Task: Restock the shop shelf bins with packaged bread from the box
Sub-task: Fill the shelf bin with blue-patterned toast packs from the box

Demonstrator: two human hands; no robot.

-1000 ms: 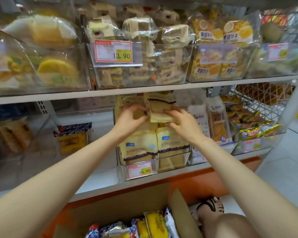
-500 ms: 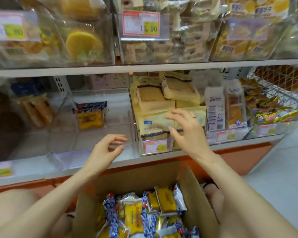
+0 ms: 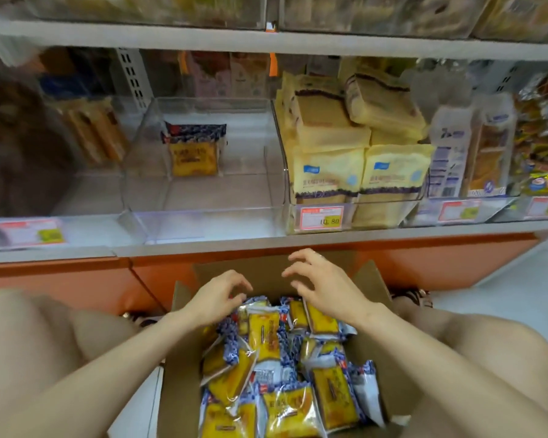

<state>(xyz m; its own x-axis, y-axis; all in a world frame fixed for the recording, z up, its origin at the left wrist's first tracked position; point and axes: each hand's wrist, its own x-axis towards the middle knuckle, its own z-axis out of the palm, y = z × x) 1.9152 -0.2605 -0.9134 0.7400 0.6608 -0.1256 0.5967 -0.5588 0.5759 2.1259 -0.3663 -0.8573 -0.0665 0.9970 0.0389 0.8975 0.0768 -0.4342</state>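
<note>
your left hand (image 3: 215, 297) hangs over the far end of the open cardboard box (image 3: 179, 358), fingers loosely curled, holding nothing. whether its fingertips touch the topmost packet cannot be told. your right hand (image 3: 328, 287) is just beside it and a little further forward, fingers spread and bent, also holding nothing and clear of the contents. directly below and behind both hands lie the bread packets (image 3: 266, 338), yellow with blue-patterned wrappers, heaped loosely in the box. ahead of and above both hands, on the lower shelf (image 3: 298, 241), stands a clear bin (image 3: 203, 213). a lone packet (image 3: 194, 151) of the same kind stands upright toward its rear. ahead of your right hand, the neighbouring bin (image 3: 389, 202) holds pale yellow cake packs (image 3: 329, 172), stacked to its top, with a price tag (image 3: 321, 217) reading 10.80 on its front. your bare knees (image 3: 45, 336) flank the box, one outside each forearm.
</note>
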